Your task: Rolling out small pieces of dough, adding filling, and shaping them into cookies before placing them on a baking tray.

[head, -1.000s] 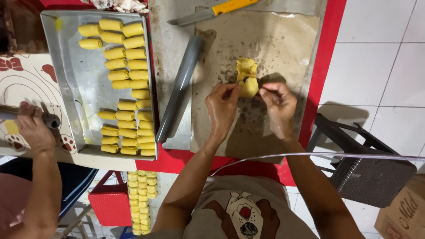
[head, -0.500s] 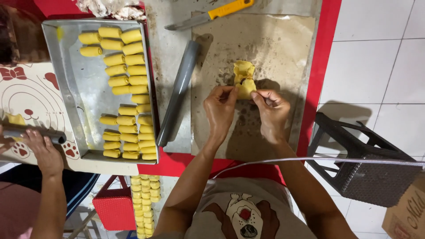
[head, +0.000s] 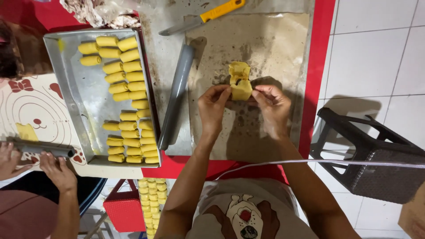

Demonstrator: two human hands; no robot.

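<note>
My left hand [head: 213, 108] and my right hand [head: 272, 106] pinch a lump of yellow dough [head: 240, 81] between their fingertips, just above a floured plastic work sheet [head: 274, 48]. The dough is folded and crumpled at its top. A grey rolling pipe [head: 176, 95] lies to the left of my left hand. Further left, a metal baking tray [head: 84, 104] holds several rows of small yellow rolled pastries [head: 126, 84].
A yellow-handled knife [head: 201, 18] lies at the far edge of the sheet. Another person's hands [head: 55, 166] press a grey roller [head: 37, 148] on a printed mat at the left. A black stool [head: 376, 155] stands right of the red table; more pastries [head: 152, 194] sit below it.
My hands have kept working the dough lump in place, closing tighter around its lower half. The other person's hands and roller shifted along the mat at the left.
</note>
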